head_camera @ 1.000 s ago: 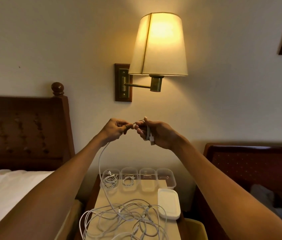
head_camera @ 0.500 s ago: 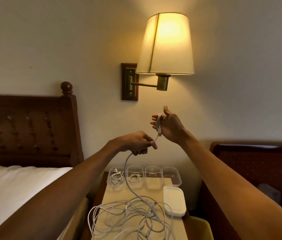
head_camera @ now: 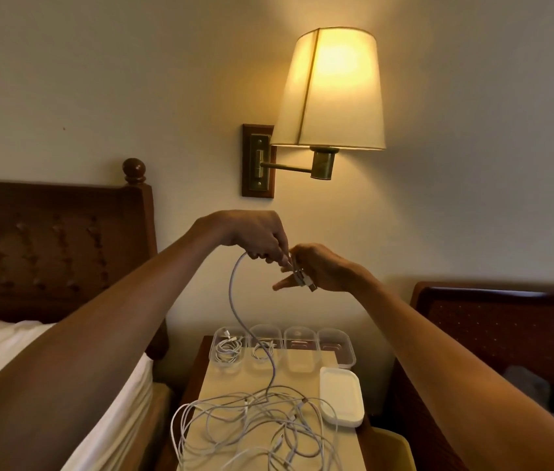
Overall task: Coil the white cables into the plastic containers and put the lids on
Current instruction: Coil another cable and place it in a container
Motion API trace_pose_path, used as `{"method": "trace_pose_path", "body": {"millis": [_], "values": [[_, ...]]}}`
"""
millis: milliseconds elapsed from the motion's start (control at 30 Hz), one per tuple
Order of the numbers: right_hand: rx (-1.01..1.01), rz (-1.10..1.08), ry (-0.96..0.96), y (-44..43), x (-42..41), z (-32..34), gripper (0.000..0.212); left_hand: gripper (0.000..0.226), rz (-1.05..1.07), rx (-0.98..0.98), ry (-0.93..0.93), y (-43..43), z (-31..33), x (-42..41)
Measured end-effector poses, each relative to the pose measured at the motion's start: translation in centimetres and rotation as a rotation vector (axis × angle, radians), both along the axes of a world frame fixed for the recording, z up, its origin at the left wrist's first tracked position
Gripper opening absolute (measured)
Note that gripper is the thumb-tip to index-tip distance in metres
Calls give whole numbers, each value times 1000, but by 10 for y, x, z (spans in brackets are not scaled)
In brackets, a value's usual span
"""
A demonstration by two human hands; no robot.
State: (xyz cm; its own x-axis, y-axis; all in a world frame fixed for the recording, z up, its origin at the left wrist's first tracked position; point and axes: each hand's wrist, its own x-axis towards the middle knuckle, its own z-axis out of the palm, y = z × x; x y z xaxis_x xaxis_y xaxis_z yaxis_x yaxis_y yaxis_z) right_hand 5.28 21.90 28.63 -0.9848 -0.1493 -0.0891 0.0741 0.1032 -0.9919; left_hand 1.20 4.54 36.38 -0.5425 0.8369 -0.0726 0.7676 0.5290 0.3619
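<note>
Over nightstand [head_camera: 217, 385], hands [head_camera: 255, 236] [head_camera: 323, 266] (raised, together) on cable [head_camera: 232, 294]

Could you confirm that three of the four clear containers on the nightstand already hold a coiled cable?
Not quite: the head view shows only two of the four holding a coiled cable, the leftmost container and the second container; the third container and fourth container look empty.
</note>
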Motion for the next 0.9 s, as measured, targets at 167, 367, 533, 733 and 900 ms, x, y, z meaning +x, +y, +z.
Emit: {"method": "trace_pose_path", "body": {"millis": [167,367,533,733,900], "values": [[-62,113,-67,3,5,-12,43,17,36,147,-28,-19,13,-17],[-271,250,-117,-2,16,-10,42,16,4,381,-88,-28,10,-35],[-416,225,-90,-7,19,-2,48,19,78,579,-54,-38,-17,-60],[-519,206,20,-7,18,14,40,17,171,658,-223,-46,-70,-72],[-589,22,160,-16,8,27,42,27,178,644,-320,-20,-93,-48]]}}
